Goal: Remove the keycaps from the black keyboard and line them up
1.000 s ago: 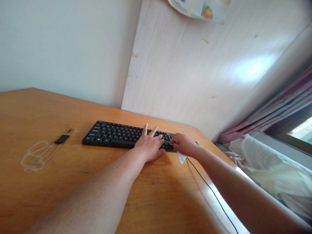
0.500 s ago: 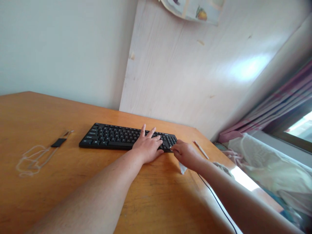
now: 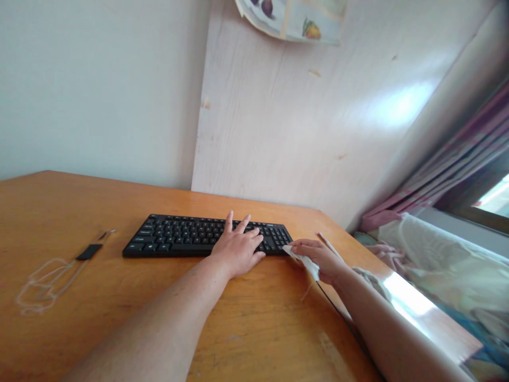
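Observation:
A black keyboard (image 3: pixel 186 233) lies on the wooden desk (image 3: pixel 246 318). My left hand (image 3: pixel 237 248) rests on its right half with fingers spread, holding nothing. At the keyboard's right end, my right hand (image 3: pixel 318 257) has its fingers closed on a white tissue (image 3: pixel 304 260). One corner of the tissue meets the near right corner of the keyboard, and a loose strand hangs below it. A black cable (image 3: pixel 338 313) runs from beneath my right hand toward the near edge.
A black piece with looped white cords (image 3: pixel 89 251) lies on the left. Past my right hand are a white pen (image 3: pixel 329 245) and a greyish cloth (image 3: pixel 371 281). A wall stands behind the desk; bedding (image 3: pixel 445 254) lies to the right.
My right hand has turned flatter and shifted slightly right, showing more of the tissue. My left hand stays spread on the keyboard. The whole view has tilted a little upward.

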`<state>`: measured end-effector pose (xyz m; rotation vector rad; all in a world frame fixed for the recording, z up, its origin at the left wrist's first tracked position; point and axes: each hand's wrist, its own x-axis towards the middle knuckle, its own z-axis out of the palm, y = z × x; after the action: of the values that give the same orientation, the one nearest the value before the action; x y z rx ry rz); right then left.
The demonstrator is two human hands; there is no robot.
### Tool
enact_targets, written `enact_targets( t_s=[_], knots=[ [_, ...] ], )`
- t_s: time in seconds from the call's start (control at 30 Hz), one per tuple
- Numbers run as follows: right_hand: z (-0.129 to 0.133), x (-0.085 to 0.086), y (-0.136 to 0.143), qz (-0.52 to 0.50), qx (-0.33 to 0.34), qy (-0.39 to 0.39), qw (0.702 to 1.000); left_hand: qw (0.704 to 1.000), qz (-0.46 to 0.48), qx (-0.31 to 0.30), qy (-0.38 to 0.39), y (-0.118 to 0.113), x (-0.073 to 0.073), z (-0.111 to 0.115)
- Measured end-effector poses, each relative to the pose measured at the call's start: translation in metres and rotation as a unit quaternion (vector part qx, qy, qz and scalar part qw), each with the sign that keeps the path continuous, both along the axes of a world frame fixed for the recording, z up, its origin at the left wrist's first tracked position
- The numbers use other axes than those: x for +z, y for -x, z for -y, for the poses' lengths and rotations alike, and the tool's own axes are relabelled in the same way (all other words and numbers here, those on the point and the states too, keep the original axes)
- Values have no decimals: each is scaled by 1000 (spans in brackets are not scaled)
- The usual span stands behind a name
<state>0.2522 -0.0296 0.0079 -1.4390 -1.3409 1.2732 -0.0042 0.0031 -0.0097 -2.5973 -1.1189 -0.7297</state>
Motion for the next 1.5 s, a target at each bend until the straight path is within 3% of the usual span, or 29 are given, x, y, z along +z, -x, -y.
enact_targets(
  t_s=[0.07,0.17,0.27,0.37,0.47,0.63,0.93,1.2,1.37,1.5],
  knots=[
    [-1,-2,-1,16,-7,-12,1000,1000,-5,-1,1,0,1,0],
    [-2,-3,3,126,-32,-70,989,1000,-12,-4,5,1,2,0],
    [-1,-4,9,273,-39,-199,940,1000,-13,0,5,1,4,2],
    [1,-5,17,353,11,-299,886,1000,-15,0,3,1,5,3],
    [5,-5,23,378,62,-333,862,1000,-17,-1,6,2,6,3],
    [8,-1,26,413,90,-346,838,1000,-21,-1,13,2,6,3],
    [4,9,7,465,52,-272,841,999,-37,7,1,2,3,-1],
    [-1,14,-12,453,9,-255,854,999,-44,9,2,3,5,0],
    [-11,9,-24,426,-64,-264,863,999,-44,7,11,3,6,1],
    [-15,0,-24,414,-41,-252,874,999,-46,12,12,3,7,2]
  ],
)
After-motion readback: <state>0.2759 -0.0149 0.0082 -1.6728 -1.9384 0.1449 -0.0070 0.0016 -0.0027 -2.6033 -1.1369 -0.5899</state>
